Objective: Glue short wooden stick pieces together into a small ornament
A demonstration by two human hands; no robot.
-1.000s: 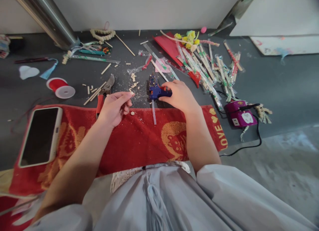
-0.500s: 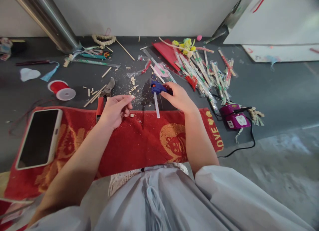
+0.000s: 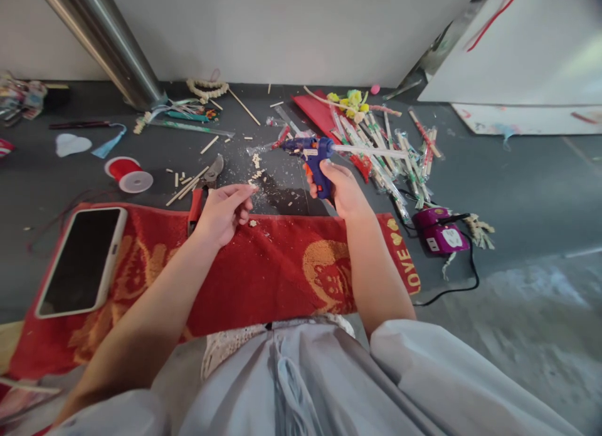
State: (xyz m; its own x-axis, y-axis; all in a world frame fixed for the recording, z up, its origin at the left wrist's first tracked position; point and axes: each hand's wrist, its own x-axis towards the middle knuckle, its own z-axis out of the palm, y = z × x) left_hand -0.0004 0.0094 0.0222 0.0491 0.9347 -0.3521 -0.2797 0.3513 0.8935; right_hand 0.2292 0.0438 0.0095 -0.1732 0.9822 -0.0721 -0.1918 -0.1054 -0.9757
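Observation:
My right hand (image 3: 342,191) grips the handle of a small blue glue gun (image 3: 314,155), held upright above the dark floor with its nozzle to the left and a clear glue stick out the back to the right. My left hand (image 3: 224,209) is closed in a pinch on a tiny pale wood piece (image 3: 253,186), just left of the gun, over the far edge of a red towel (image 3: 263,270). Wood chips (image 3: 256,163) lie scattered on the floor between the hands.
A phone (image 3: 82,260) lies on the towel's left end. Red-handled cutters (image 3: 203,184) and cut sticks sit beyond my left hand, a red ribbon spool (image 3: 128,174) further left. Wrapped chopsticks (image 3: 385,154) pile at right; a purple power strip (image 3: 439,234) with black cord lies nearby.
My right hand has lifted the glue gun off the floor and turned it upright, nozzle now pointing left. My left hand has kept its pinch and barely moved.

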